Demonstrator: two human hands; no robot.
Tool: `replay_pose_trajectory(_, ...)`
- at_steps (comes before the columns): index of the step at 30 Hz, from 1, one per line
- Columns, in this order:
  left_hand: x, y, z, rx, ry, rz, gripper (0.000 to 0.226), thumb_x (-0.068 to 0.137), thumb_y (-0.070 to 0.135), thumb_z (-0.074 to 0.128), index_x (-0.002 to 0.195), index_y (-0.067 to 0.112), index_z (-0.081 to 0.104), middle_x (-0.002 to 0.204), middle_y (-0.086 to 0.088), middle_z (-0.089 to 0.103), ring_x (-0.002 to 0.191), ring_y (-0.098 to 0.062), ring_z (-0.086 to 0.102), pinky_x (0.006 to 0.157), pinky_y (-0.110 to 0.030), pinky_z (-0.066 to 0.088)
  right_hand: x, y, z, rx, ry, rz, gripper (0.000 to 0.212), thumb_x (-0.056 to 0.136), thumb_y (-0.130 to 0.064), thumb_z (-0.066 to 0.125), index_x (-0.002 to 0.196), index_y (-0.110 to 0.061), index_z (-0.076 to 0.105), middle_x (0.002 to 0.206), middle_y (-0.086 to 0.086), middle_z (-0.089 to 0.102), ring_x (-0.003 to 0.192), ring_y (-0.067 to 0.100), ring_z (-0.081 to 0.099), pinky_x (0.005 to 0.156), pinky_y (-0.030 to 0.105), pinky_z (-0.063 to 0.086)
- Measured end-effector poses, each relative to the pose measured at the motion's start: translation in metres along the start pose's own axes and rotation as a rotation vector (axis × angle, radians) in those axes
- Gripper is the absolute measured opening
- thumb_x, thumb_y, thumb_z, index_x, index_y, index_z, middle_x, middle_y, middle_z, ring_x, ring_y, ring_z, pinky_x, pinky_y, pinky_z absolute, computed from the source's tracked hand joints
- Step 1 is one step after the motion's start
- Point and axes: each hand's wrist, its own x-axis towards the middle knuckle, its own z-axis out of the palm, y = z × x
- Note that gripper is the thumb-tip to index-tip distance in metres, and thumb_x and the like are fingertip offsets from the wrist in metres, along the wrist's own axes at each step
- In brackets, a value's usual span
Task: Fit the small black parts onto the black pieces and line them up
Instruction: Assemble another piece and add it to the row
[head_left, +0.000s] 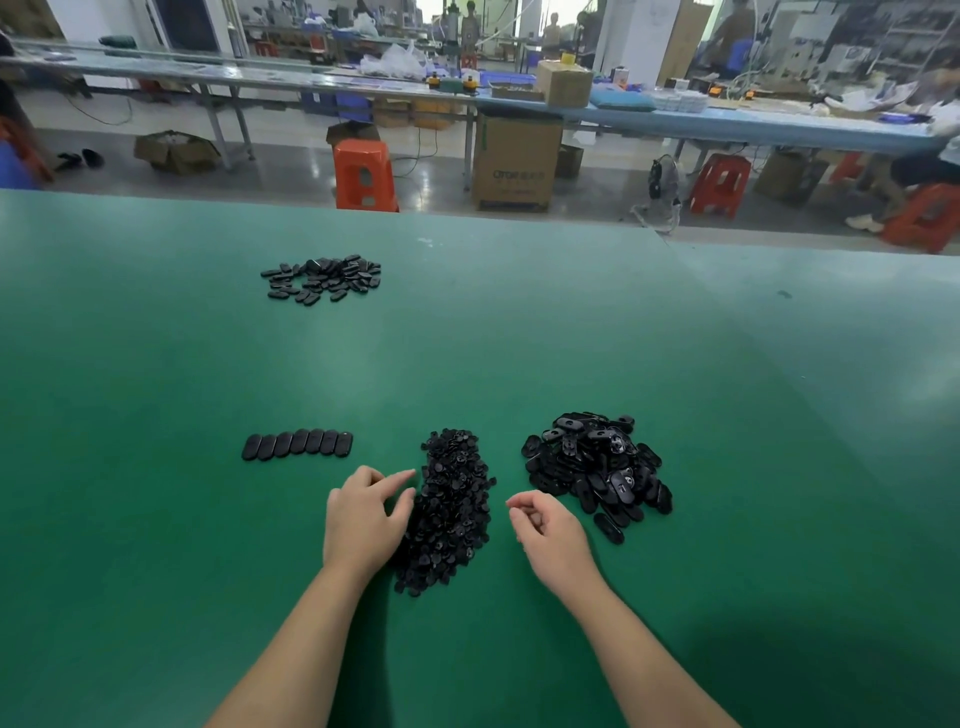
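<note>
Hands (363, 519) (550, 535) beside small-parts pile (452, 514)

- Two bare forearms enter from the bottom edge, at about 7 and 5 o'clock.
- No sleeves show on either arm.
- The left hand (363, 519) is bare, fingernails short and unpainted.
- The right hand (548, 538) is bare too, with no glove.

Your left hand (363, 514) touches the small-parts pile (452, 512); your right hand (545, 530) hovers, loosely curled, beside the oval pieces (597, 467).
</note>
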Motion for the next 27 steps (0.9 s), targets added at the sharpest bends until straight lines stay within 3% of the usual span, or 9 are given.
replay_pose_trajectory(2,0.0,0.0,0.001,-0.015,0.018,0.007,0.023,0.094,0.041,0.062,0.113,0.04,0.074,0.086,0.016,0.048,0.081,0.006,0.039,0.082,-0.032,0.037,0.003,0.0,-0.007,-0.04,-0.013,0.006,0.014,0.102,-0.025,0.055,0.107,-0.031,0.067,0.088,-0.011,0.065,0.076,0.004,0.063,0.068,0.02,0.052)
replay_pose_trajectory(5,-0.001,-0.001,0.002,-0.017,0.028,0.01,0.02,0.093,0.04,0.065,0.109,0.039,0.076,0.086,0.016,0.048,0.081,0.009,0.037,0.083,-0.032,0.038,0.006,0.0,-0.02,-0.294,0.052,-0.089,0.024,0.103,-0.024,0.053,0.122,-0.021,0.067,0.109,-0.013,0.061,0.078,-0.005,0.057,0.071,0.009,0.043)
replay_pose_trajectory(9,0.0,-0.001,0.001,0.015,0.02,0.016,0.019,0.092,0.039,0.066,0.109,0.037,0.076,0.086,0.015,0.048,0.077,-0.003,0.041,0.082,-0.031,0.035,0.012,0.004,-0.039,-0.632,0.065,-0.072,0.041,0.105,-0.03,0.048,0.143,-0.017,0.053,0.146,-0.01,0.043,0.068,0.007,0.056,0.067,0.022,0.043)
replay_pose_trajectory(12,0.0,-0.001,0.0,0.029,0.022,0.017,0.019,0.091,0.038,0.067,0.108,0.036,0.076,0.086,0.014,0.049,0.077,-0.006,0.042,0.082,-0.03,0.035,0.014,0.006,-0.045,-0.742,0.006,-0.003,0.048,0.106,-0.032,0.042,0.151,-0.016,0.044,0.159,-0.008,0.031,0.091,0.011,0.065,0.075,0.024,0.047)
replay_pose_trajectory(14,0.0,0.0,0.0,0.021,0.028,0.012,0.019,0.091,0.037,0.066,0.107,0.036,0.076,0.086,0.015,0.05,0.076,-0.004,0.042,0.082,-0.03,0.035,0.013,0.004,-0.044,-0.771,-0.016,-0.015,0.047,0.107,-0.033,0.041,0.15,-0.015,0.045,0.159,-0.008,0.032,0.102,0.012,0.066,0.079,0.023,0.047)
replay_pose_trajectory(19,-0.001,0.001,0.0,0.009,0.03,0.006,0.02,0.093,0.037,0.064,0.107,0.034,0.076,0.087,0.014,0.052,0.076,-0.001,0.04,0.083,-0.03,0.036,0.01,0.001,-0.037,-0.781,-0.019,-0.07,0.041,0.107,-0.032,0.042,0.143,-0.018,0.053,0.151,-0.011,0.043,0.102,0.01,0.064,0.08,0.021,0.045)
replay_pose_trajectory(24,-0.002,0.002,-0.001,-0.009,0.038,0.006,0.019,0.093,0.038,0.063,0.106,0.035,0.076,0.087,0.015,0.051,0.077,0.006,0.04,0.083,-0.03,0.036,0.01,0.001,-0.034,-0.791,-0.001,-0.116,0.033,0.104,-0.035,0.049,0.131,-0.021,0.062,0.137,-0.011,0.05,0.076,0.006,0.051,0.067,0.019,0.037)
replay_pose_trajectory(27,-0.001,0.001,0.0,0.002,0.03,0.007,0.02,0.093,0.039,0.061,0.107,0.035,0.076,0.088,0.015,0.051,0.079,-0.002,0.045,0.084,-0.029,0.035,0.011,0.001,-0.033,-0.801,0.006,-0.132,0.027,0.101,-0.037,0.054,0.121,-0.023,0.065,0.132,-0.011,0.051,0.073,0.006,0.045,0.065,0.021,0.035)
